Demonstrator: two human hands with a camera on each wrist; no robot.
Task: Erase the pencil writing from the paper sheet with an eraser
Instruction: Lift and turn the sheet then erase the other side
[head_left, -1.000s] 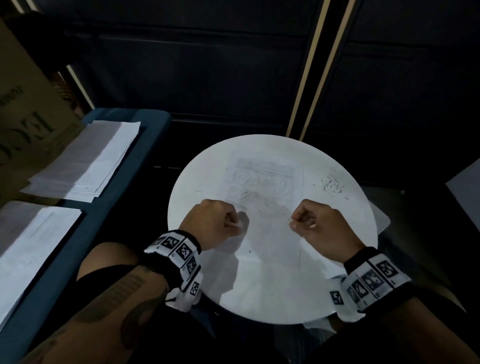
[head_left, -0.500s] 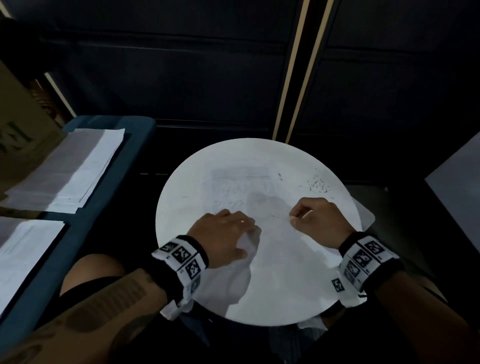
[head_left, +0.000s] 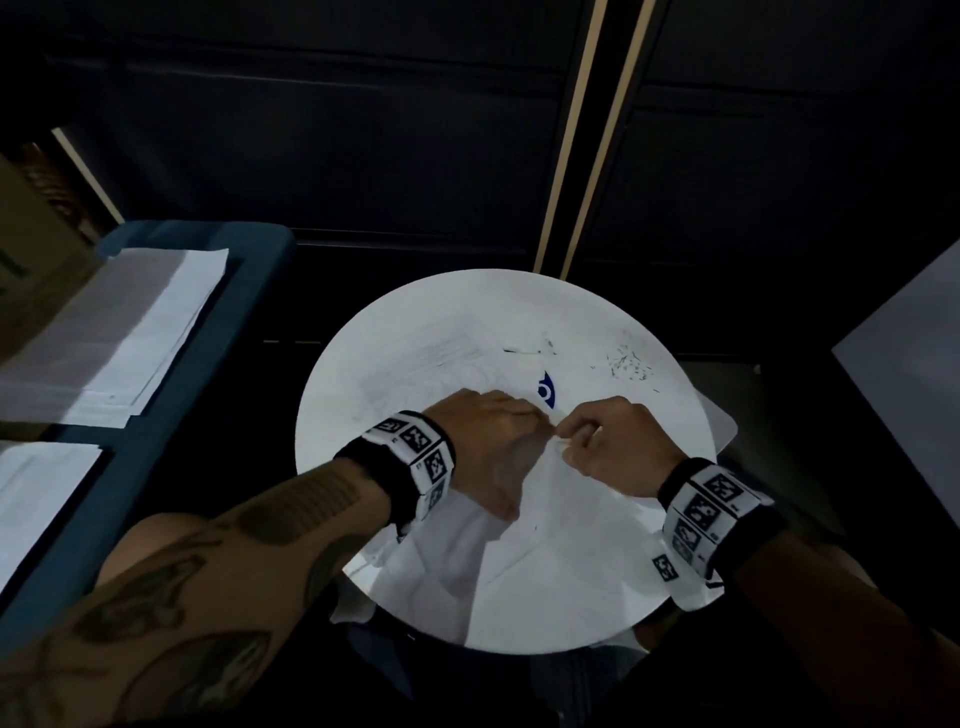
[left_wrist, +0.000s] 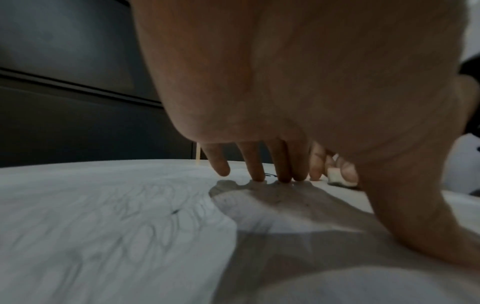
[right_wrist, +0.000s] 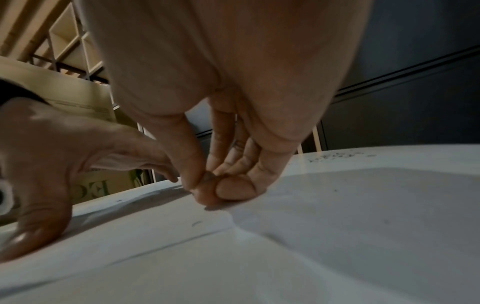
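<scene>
White paper sheet (head_left: 550, 525) lay on the round table (head_left: 670, 415), reaching from table centre to its 6 o'clock edge. Progress, as a judgement: part done. Faint pencil writing (head_left: 441, 358) showed on the sheet toward 11 o'clock of your hands, pale but readable as loops in the left wrist view, so that patch was left. The near half of the sheet looked blank. Eraser crumbs (head_left: 628, 361) sat at 1 o'clock on the table, which suggests rubbing had happened.

Your left hand (head_left: 488, 441) lay spread, fingers (left_wrist: 257, 168) straight with tips pressing the sheet down, thumb planted toward 6 o'clock. Nothing gripped.

Your right hand (head_left: 613, 447) had thumb and fingers pinched together on a small pale eraser (left_wrist: 333, 174), its end at the sheet surface, just beside the left fingertips at their 3 o'clock. In the right wrist view the fingers hid it.

The remaining writing sat at 10 to 11 o'clock from the eraser, beyond the left hand, apart. A dark blue mark (head_left: 545, 389) lay at 12 o'clock of the hands; couldn't tell what it was.
</scene>
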